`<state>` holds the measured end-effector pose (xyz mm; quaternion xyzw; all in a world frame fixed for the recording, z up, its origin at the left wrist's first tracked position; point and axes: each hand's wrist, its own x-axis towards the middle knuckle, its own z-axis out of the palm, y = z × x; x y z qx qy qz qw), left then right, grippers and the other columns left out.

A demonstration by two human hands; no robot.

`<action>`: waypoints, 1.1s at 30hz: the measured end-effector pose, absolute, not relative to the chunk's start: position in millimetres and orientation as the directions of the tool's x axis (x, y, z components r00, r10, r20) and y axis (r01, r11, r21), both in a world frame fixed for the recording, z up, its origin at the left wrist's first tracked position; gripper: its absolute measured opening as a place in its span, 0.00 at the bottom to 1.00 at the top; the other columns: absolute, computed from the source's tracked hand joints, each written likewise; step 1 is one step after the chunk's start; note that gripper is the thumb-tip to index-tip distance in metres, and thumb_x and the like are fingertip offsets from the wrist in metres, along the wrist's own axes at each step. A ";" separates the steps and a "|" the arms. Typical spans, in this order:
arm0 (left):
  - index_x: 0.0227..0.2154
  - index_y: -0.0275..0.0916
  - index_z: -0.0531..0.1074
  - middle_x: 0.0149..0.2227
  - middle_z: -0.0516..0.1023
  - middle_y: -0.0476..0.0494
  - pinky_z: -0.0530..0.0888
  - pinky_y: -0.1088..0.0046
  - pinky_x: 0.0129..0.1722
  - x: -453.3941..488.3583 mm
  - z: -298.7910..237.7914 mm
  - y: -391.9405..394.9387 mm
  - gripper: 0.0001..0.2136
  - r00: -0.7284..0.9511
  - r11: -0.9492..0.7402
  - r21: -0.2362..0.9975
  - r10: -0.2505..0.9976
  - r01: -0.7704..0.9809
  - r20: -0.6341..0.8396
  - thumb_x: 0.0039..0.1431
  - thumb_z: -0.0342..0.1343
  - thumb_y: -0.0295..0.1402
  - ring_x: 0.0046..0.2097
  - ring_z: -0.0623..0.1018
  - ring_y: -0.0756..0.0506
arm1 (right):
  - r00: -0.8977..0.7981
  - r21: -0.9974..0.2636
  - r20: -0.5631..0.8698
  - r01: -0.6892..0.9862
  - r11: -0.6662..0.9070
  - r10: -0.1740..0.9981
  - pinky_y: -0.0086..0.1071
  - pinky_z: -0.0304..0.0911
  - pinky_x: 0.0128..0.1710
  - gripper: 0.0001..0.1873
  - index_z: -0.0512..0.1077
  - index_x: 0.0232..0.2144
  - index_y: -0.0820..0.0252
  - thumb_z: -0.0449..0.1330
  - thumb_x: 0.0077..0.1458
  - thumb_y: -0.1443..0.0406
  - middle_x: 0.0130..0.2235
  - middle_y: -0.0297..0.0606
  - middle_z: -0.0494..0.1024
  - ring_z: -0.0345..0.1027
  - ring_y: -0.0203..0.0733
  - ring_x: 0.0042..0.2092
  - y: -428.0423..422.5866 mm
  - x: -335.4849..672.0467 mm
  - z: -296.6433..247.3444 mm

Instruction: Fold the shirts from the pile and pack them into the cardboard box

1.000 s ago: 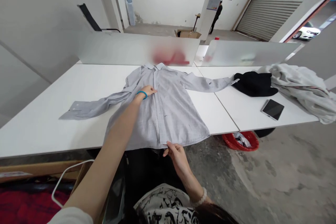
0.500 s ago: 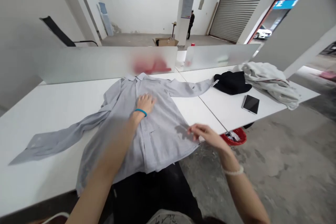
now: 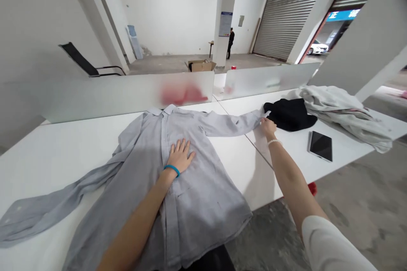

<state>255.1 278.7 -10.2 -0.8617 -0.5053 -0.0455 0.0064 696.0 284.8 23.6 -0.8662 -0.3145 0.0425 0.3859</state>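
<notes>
A light grey button shirt [image 3: 190, 194] lies spread face up on the white table [image 3: 76, 148], both sleeves stretched outwards. My left hand [image 3: 180, 155], with a blue band on the wrist, rests flat and open on the shirt's chest. My right hand [image 3: 267, 127] reaches out to the cuff of the shirt's right-hand sleeve [image 3: 232, 123] and its fingers are closed on the cuff end. A white bead bracelet sits on that wrist.
A black garment [image 3: 289, 114] lies just beyond the cuff, with a pale grey garment [image 3: 340, 112] heaped behind it and a dark tablet [image 3: 321, 145] beside them. Frosted divider panels [image 3: 127, 93] line the table's far edge. A person stands far off by a pillar.
My right hand left the shirt's hem and travelled right and away to the sleeve cuff. My left hand slid slightly down the shirt's chest and lies flat. The view has tilted up.
</notes>
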 end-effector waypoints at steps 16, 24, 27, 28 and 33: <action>0.63 0.39 0.53 0.67 0.50 0.42 0.49 0.52 0.63 268.3 -3.2 264.8 0.29 0.582 -0.588 0.053 0.807 0.807 0.098 0.64 0.34 0.48 0.67 0.49 0.35 | 0.792 -0.675 0.443 0.603 -0.425 0.421 0.35 0.58 0.52 0.24 0.72 0.49 0.71 0.47 0.54 0.69 0.50 0.57 0.73 0.65 0.46 0.53 216.2 753.4 45.2; 0.58 0.42 0.63 0.62 0.62 0.47 0.60 0.67 0.61 256.0 20.0 255.9 0.23 0.623 -0.623 0.240 0.777 0.744 0.086 0.65 0.36 0.42 0.63 0.61 0.46 | 0.781 -0.544 0.349 0.618 -0.567 0.517 0.61 0.42 0.57 0.25 0.69 0.52 0.70 0.54 0.50 0.70 0.61 0.67 0.54 0.46 0.65 0.63 212.9 684.8 42.7; 0.51 0.46 0.70 0.54 0.73 0.50 0.68 0.76 0.52 211.6 46.3 271.5 0.18 0.454 -0.469 0.241 0.883 0.849 0.120 0.65 0.40 0.38 0.53 0.72 0.50 | 0.513 -0.401 0.373 0.840 -0.365 0.773 0.59 0.47 0.57 0.21 0.69 0.51 0.63 0.54 0.53 0.68 0.63 0.57 0.55 0.46 0.58 0.64 232.6 615.8 62.7; 0.50 0.44 0.70 0.51 0.75 0.48 0.69 0.74 0.51 189.6 55.6 278.2 0.18 0.374 -0.394 0.227 0.918 0.890 0.128 0.65 0.40 0.36 0.51 0.74 0.48 | 0.414 -0.376 0.375 0.886 -0.272 0.829 0.55 0.49 0.58 0.20 0.70 0.50 0.60 0.54 0.55 0.66 0.63 0.53 0.55 0.46 0.54 0.64 237.8 586.9 69.1; 0.49 0.35 0.69 0.51 0.74 0.36 0.69 0.56 0.50 43.7 88.1 287.3 0.17 -0.110 0.093 0.145 0.987 0.985 0.115 0.63 0.40 0.29 0.51 0.73 0.39 | -0.366 -0.240 0.342 0.857 0.457 0.865 0.53 0.40 0.63 0.21 0.67 0.54 0.59 0.48 0.63 0.59 0.65 0.46 0.54 0.41 0.54 0.66 222.8 425.0 81.3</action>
